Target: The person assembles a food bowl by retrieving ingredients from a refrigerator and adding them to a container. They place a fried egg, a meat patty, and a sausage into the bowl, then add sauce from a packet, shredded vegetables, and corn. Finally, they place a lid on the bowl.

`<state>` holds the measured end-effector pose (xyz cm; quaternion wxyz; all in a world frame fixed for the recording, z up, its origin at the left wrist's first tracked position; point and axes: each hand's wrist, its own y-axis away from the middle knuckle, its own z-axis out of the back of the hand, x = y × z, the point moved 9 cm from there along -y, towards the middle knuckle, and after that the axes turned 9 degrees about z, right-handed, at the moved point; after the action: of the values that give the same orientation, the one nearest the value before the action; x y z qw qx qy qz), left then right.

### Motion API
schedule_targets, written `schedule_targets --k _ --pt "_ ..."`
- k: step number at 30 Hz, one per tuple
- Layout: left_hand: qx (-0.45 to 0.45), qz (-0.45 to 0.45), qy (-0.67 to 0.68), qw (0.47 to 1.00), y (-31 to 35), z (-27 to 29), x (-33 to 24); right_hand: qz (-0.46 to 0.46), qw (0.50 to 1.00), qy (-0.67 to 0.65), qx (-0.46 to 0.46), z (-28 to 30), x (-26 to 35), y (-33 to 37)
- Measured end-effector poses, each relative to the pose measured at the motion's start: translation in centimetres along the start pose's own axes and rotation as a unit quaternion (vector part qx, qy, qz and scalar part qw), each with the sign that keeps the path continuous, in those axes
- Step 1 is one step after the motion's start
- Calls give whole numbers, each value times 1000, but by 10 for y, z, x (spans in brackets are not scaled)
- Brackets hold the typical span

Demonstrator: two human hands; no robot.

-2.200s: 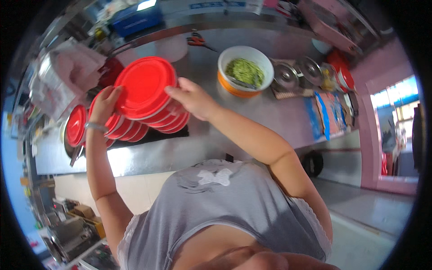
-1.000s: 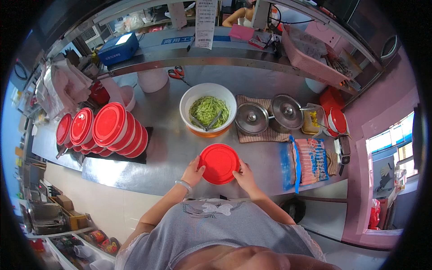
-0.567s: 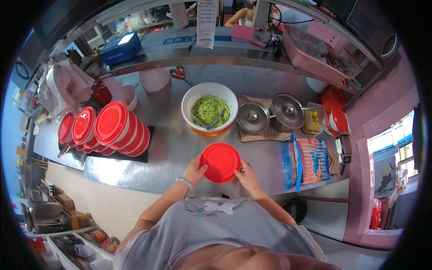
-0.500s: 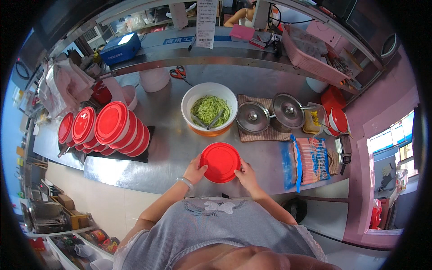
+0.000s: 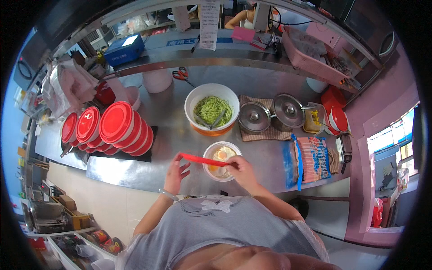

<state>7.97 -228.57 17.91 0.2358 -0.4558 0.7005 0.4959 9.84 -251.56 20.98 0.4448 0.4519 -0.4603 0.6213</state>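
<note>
A round red lid [image 5: 202, 159], seen nearly edge-on, is tilted over a white bowl [image 5: 210, 174]. My right hand [image 5: 242, 171] pinches the lid's right end between thumb and fingers. At its left end, my left hand [image 5: 173, 176] holds the edge with the fingertips, its other fingers loosely spread. Inside the uncovered bowl lies pale food with an egg [image 5: 222, 155] showing a yellow yolk; the lid hides part of it. Just beyond stands a larger white bowl [image 5: 191, 100] of shredded green vegetable [image 5: 211, 108] with metal tongs [image 5: 219, 119] in it.
Stacked red-lidded bowls [image 5: 118, 126] stand at left. Two lidded steel pots [image 5: 288, 110] sit on a striped cloth at right, beside a packet of pink sticks [image 5: 312, 157] and a scale [image 5: 344, 150]. Scissors [image 5: 181, 74] lie at the back, below a shelf [image 5: 180, 58].
The red lid has come up off the white bowl and tipped onto its edge, baring the egg and food. My left hand has moved left and my right hand has risen slightly.
</note>
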Motion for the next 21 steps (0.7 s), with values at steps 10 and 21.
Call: schedule_targets --k 10,21 --pt "-91 4 191 977 -18 118 56 167 961 173 140 -78 14 -12" --pt "-287 -184 -267 901 -13 161 28 -51 891 428 -145 95 -75 87"
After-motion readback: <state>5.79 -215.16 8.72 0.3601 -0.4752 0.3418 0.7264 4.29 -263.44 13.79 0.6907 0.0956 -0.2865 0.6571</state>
